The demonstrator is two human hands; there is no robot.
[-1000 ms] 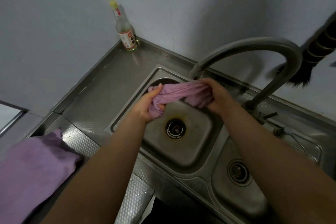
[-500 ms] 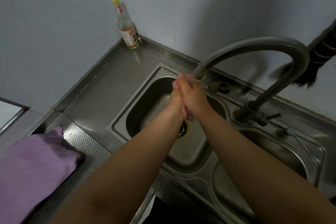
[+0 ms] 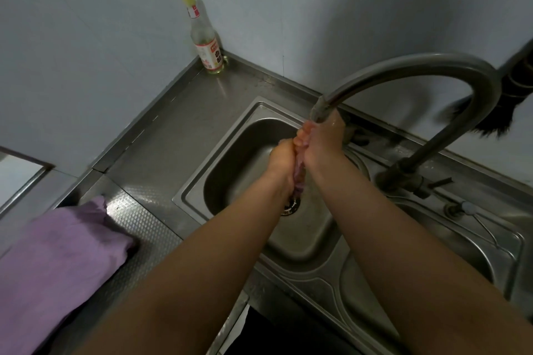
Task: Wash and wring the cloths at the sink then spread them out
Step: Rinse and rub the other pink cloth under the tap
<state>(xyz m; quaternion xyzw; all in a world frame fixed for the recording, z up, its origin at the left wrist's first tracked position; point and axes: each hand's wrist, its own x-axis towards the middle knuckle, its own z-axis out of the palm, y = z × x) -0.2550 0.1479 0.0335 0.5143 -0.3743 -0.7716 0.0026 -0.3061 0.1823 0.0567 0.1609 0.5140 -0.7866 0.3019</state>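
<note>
Both grips, left hand [image 3: 281, 163] and right hand [image 3: 323, 144], now clamp the formerly stretched cloth [image 3: 300, 179] bunched under the tap [image 3: 320, 108]: wringing underway; spreading remains.

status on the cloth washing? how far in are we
Done, possibly: one purple cloth lies bunched on the counter, left of the sink; whether it is washed can't be told.
In hand: the left hand and right hand squeeze a second cloth between them under the tap, over the basin.
Left: finish wringing it, then spread the cloths out; neither lies flat yet.
</note>
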